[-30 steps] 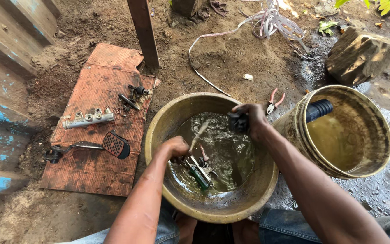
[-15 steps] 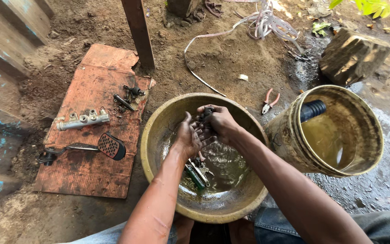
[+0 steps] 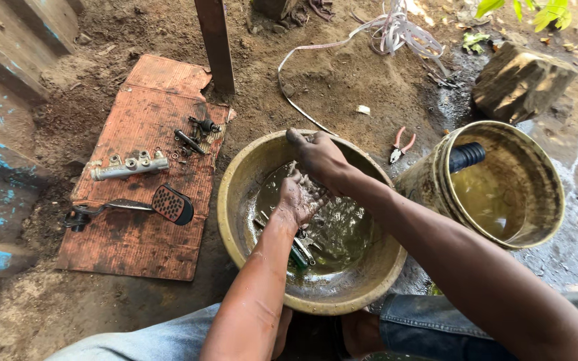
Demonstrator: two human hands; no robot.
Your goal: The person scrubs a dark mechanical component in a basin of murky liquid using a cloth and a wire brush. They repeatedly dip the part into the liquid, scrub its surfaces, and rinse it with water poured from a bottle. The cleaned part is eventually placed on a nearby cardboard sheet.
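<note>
A dirty yellow basin point(image 3: 235, 220) of murky liquid sits between my knees. Both hands are over it, pressed together and wet. My left hand point(image 3: 300, 196) is lower, fingers curled, with foam on it. My right hand point(image 3: 318, 157) lies over it near the basin's far rim. Whatever is between the palms is hidden. Several small metal parts point(image 3: 302, 249) lie in the liquid just below my left wrist.
A rust-coloured cardboard sheet point(image 3: 135, 247) at left carries a metal cylinder part point(image 3: 128, 166), a pedal lever point(image 3: 168, 204) and small bolts point(image 3: 195, 134). A yellow bucket point(image 3: 546, 220) with a black tube point(image 3: 466, 157) stands at right. Red pliers point(image 3: 399, 146), a wooden post point(image 3: 217, 43) and a block point(image 3: 520, 80) lie beyond.
A second ago my hands were apart, the right holding a small dark part over the basin. They have come together and moved toward the basin's far left rim.
</note>
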